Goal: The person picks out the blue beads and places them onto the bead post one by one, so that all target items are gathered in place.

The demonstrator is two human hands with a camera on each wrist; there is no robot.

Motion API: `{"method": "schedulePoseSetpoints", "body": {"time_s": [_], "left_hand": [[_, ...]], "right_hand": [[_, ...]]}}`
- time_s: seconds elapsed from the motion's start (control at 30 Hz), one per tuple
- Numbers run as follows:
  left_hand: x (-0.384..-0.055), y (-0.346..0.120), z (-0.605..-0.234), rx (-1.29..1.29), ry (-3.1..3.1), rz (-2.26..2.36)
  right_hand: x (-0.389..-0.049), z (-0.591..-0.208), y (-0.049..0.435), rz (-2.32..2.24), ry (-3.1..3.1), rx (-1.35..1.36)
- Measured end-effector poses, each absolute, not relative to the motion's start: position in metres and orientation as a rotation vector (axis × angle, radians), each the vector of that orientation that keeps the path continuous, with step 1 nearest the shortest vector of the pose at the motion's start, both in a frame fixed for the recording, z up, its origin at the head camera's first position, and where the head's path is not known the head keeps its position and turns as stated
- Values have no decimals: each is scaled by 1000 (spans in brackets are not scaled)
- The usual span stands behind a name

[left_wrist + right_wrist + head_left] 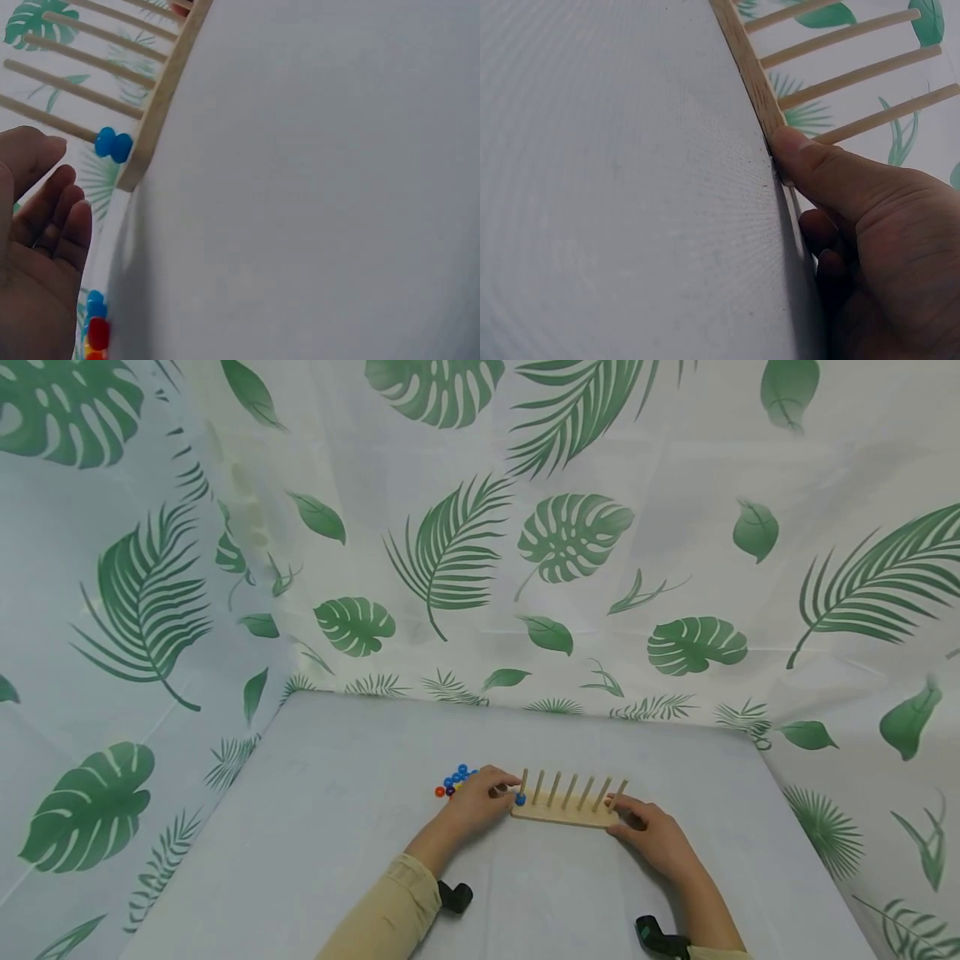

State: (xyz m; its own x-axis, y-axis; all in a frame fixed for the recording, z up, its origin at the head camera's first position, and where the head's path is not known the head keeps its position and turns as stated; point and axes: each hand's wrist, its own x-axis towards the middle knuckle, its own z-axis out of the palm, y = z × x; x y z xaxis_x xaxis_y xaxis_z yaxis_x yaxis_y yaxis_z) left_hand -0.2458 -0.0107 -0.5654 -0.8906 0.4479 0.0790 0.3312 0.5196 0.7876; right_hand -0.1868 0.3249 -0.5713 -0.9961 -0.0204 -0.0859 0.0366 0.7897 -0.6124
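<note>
A wooden peg rack (564, 815) with a row of several upright pegs stands on the table. Two blue beads (113, 145) sit stacked at the foot of its leftmost peg. Beside that peg is my left hand (477, 797), its thumb and fingers apart with nothing between them in the left wrist view. My right hand (662, 841) grips the rack's right end, the thumb (799, 150) pressed on the base's front edge and the other fingers partly hidden behind. Loose blue, red and yellow beads (462, 769) lie behind the left hand, which partly covers them.
White cloth covers the table (337, 793). Behind and at the sides hangs a white curtain (465, 460) printed with green leaves. Black wrist-worn devices (456, 897) show at both forearms.
</note>
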Motion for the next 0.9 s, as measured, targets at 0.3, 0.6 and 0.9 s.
{"method": "schedulePoseSetpoints", "body": {"time_s": [0.3, 0.6, 0.9], "left_hand": [[-261, -47, -545, 618, 2719, 1316], [-273, -91, -549, 375, 2730, 1300], [-278, -110, -562, 330, 2754, 1254]], "right_hand": [[-188, -573, 325, -997, 2891, -8], [-188, -572, 325, -989, 2890, -5], [-187, -573, 325, -984, 2894, 0]]}}
